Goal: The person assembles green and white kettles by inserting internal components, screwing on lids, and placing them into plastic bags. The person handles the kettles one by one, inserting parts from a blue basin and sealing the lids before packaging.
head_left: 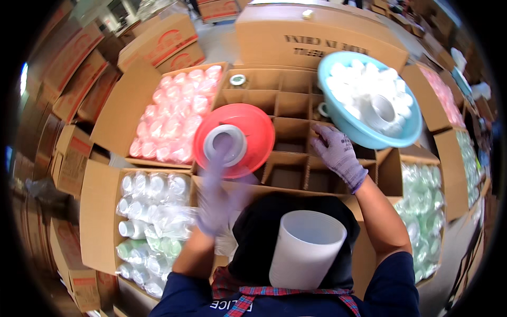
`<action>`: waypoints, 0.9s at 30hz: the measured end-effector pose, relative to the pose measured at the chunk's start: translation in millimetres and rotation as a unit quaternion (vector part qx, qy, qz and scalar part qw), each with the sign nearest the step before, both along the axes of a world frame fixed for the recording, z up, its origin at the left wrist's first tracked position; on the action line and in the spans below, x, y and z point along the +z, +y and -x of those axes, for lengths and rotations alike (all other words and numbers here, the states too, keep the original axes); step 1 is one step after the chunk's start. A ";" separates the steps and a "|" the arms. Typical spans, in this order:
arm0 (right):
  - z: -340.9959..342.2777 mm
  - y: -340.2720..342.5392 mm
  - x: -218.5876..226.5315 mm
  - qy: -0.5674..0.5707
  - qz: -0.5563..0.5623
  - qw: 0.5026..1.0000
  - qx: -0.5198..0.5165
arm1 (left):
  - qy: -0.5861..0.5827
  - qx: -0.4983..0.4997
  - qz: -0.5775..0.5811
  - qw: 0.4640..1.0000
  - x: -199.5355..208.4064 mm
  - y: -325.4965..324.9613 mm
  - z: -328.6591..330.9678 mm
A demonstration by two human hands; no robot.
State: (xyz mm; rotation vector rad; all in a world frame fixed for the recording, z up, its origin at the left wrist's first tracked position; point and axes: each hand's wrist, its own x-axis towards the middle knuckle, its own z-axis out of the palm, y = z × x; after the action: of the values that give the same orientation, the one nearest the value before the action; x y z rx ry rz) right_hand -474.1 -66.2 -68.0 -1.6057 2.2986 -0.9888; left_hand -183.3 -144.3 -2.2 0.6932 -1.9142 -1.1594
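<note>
Resting on the divided box [288, 105], the gloved right hand [338, 153] has fingers spread on a partition, while the blurred left hand [216, 198], grip unclear, hovers below the red bowl [256, 132].

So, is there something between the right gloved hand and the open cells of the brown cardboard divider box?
Nothing visible is in the way. The right gloved hand already rests on a partition of the brown cardboard divider box; the light blue plastic basin sits to its right, above the box corner.
</note>
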 end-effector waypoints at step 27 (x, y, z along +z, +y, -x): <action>-25.4 -264.9 105.3 0.284 0.351 0.889 0.077 | 0.119 -0.139 -0.095 0.979 -72.2 46.2 -5.5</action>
State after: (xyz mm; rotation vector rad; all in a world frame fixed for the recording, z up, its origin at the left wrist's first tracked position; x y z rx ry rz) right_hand -448.7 -331.1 37.4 -2.6193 2.1803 -1.6065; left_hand -177.8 -98.1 -74.3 0.3694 -1.7490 -1.5424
